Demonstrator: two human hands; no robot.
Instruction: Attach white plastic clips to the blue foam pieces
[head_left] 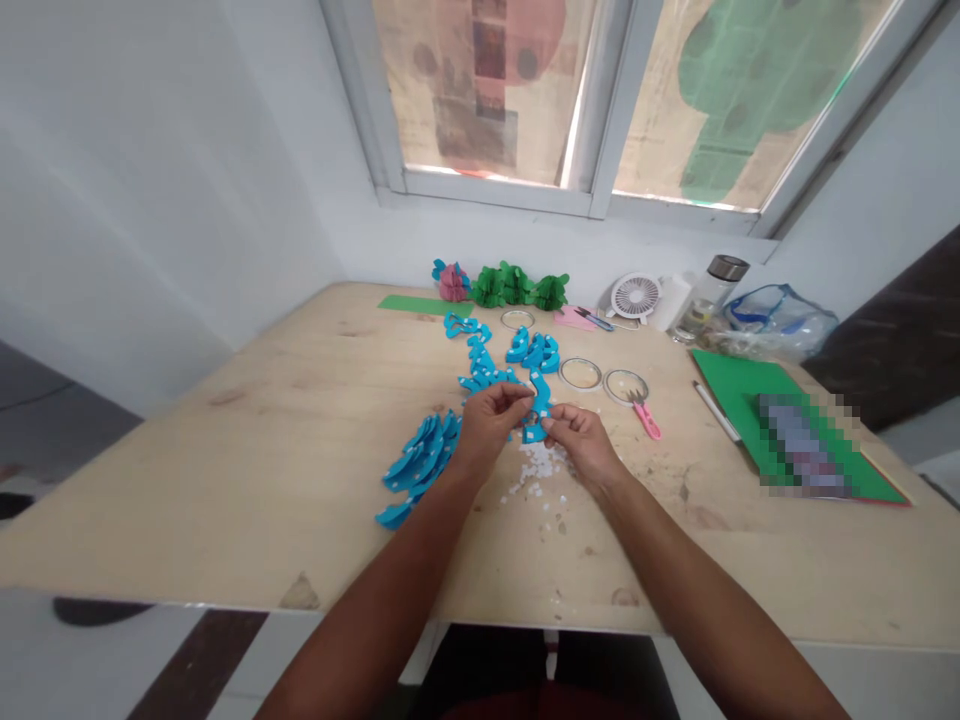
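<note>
Both hands meet over the middle of the wooden table [225, 480]. My left hand [489, 422] pinches the top of a blue paper cut-out [538, 410] with small white dots on it. My right hand [583, 440] pinches the same cut-out at its lower edge. A fanned stack of similar blue cut-outs [420, 462] lies just left of my left hand. More blue pieces [501, 358] are spread behind the hands. Small white paper scraps [538, 468] are scattered under my hands.
Green and pink folded paper shapes [510, 285] sit by the wall under the window. Tape rings [580, 373], pink scissors [645, 415], a small white fan [634, 297], a bottle [709, 295], a plastic bag [780, 320] and green paper sheets [739, 390] lie to the right.
</note>
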